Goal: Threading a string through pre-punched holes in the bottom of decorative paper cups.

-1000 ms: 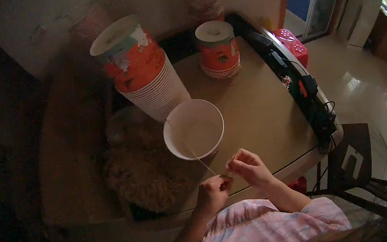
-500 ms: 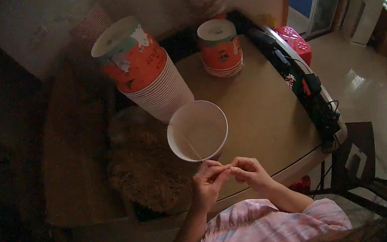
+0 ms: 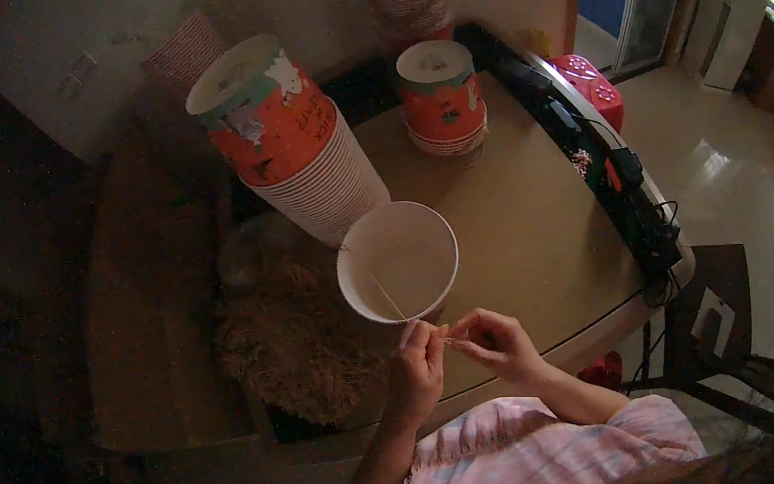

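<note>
A white paper cup (image 3: 398,260) stands open on the beige table (image 3: 527,230), with a thin string (image 3: 385,295) running from its inside toward me. My left hand (image 3: 417,367) and my right hand (image 3: 492,342) meet just below the cup's near rim, fingertips pinched together on the string's end. Both hands sit at the table's front edge.
A tilted stack of red and white paper cups (image 3: 291,146) leans behind the white cup. A shorter stack (image 3: 441,97) stands further back. A black power strip with cables (image 3: 616,185) runs along the table's right edge. A brown fibrous heap (image 3: 287,344) lies to the left.
My hands have come together, from slightly apart to fingertips touching on the string. The cup has stayed in place.
</note>
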{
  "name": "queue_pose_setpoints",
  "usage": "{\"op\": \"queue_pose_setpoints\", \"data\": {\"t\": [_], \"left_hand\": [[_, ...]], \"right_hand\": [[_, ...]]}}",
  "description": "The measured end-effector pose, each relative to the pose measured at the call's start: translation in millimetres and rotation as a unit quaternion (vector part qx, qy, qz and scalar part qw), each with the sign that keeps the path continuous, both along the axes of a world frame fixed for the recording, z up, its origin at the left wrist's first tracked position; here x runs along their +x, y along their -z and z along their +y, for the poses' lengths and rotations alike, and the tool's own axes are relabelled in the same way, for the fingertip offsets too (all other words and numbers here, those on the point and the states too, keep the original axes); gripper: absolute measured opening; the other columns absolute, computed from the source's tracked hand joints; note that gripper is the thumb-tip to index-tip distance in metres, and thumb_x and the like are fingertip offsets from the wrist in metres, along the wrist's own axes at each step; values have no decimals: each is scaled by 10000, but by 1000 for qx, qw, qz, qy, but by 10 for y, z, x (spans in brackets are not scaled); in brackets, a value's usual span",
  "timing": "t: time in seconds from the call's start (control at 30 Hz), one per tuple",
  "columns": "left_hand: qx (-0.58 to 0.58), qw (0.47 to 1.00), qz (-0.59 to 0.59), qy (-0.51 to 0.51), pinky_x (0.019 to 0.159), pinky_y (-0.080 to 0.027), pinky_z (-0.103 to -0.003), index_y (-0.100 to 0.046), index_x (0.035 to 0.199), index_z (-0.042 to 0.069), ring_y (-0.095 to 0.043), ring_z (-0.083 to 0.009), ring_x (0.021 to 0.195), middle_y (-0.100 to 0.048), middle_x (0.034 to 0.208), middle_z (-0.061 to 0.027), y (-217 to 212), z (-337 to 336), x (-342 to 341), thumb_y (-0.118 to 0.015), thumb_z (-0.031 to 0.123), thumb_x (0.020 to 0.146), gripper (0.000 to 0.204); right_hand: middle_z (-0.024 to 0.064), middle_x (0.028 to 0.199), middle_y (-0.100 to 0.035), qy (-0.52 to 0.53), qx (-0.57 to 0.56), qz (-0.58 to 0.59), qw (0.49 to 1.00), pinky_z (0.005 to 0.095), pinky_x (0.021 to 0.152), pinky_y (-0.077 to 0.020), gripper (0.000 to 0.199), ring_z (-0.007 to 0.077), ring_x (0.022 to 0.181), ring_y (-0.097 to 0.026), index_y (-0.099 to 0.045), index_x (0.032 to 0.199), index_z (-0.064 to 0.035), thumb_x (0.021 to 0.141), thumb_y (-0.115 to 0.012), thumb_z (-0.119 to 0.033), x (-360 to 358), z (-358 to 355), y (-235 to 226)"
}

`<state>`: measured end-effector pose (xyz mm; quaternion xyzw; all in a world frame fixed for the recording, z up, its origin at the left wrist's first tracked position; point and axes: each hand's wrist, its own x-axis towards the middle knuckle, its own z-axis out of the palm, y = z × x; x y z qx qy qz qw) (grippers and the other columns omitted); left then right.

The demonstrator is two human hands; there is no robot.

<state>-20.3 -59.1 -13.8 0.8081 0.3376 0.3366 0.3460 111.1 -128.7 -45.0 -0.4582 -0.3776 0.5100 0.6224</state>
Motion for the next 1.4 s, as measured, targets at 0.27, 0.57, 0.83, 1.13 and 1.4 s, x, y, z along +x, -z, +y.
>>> {"op": "queue_pose_setpoints", "data": {"t": [0.27,0.57,0.83,1.13,1.4], "left_hand": [[-21,999,-24,10,527,-327,-300,-423,681,7,-382,-165,561,-388,605,-66,98,48,15,-512,131,893,261],[-215,973,-59,64,501,-347,-267,-508,764,20,-405,-84,563,-438,611,-12,178,191,-56,-548,110,872,146],[-186,980,6,69,508,-372,-241,-543,768,16,-454,-80,555,-499,641,-24,-22,317,17,-593,69,831,96],[-85,992,66,61,592,-439,-238,-597,776,19,-566,-121,664,-585,732,-51,-212,378,153,-652,20,759,58],[-59,992,81,79,616,-454,-256,-601,780,23,-584,-154,701,-593,752,-54,-245,468,309,-667,-12,716,98]], "right_hand": [[-93,629,-404,27,18,-16,999,180,466,-220,95,-1,557,-314,-577,881,-27,823,-642,-64,-10,35,-70],[-46,718,-543,9,-25,-22,999,151,528,-331,102,5,627,-436,-588,876,-9,832,-636,-88,84,97,56],[-23,764,-565,12,-14,19,1000,163,573,-374,131,24,675,-475,-597,888,3,838,-633,-113,158,213,106],[-50,708,-553,24,-25,12,999,157,524,-340,117,5,621,-444,-614,854,-15,821,-655,-120,293,254,-15],[-66,646,-510,55,-19,16,998,162,496,-317,110,-1,573,-412,-599,805,-25,805,-667,-112,367,377,160]]}}
